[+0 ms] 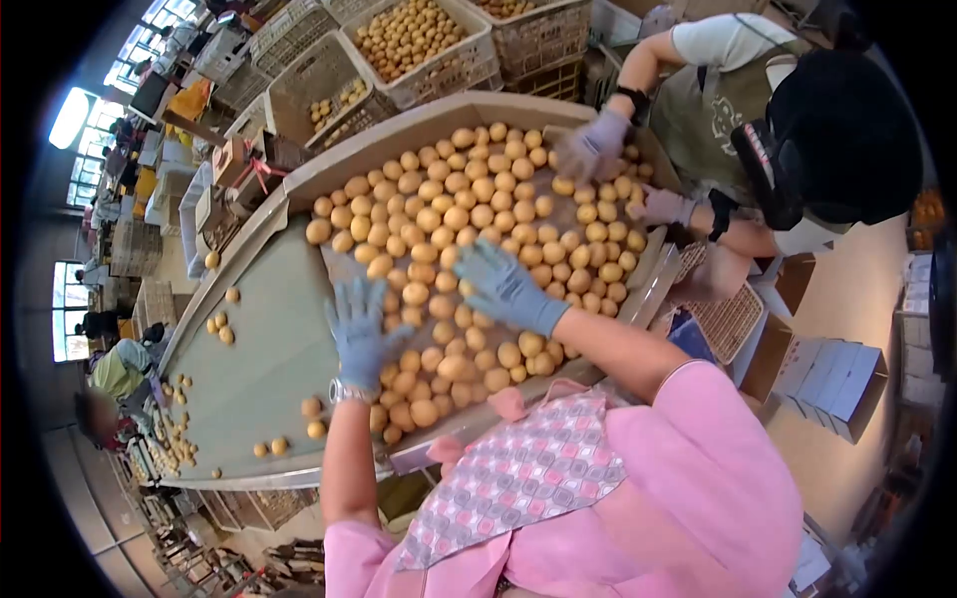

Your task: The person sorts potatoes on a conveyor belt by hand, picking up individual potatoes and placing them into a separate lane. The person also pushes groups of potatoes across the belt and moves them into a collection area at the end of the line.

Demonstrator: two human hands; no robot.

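Many round yellow-orange fruits (454, 217) lie in a loose layer on a sorting table (344, 265) with raised sides. My left hand (361, 334), in a grey-blue glove, is at the left edge of the fruit with its fingers spread. Fruits lie right beside its thumb and fingertips. Palm down over the middle of the layer is my right hand (506, 286), gloved alike, with its fingers stretched out among the fruits. Neither hand is closed around a fruit.
Across the table a person in a cap (842, 140) reaches gloved hands (595, 147) into the fruit. A green belt (239, 369) with scattered fruits runs off to the left. Plastic crates (424, 90) of fruit line the far side. Cardboard boxes (827, 384) stand at right.
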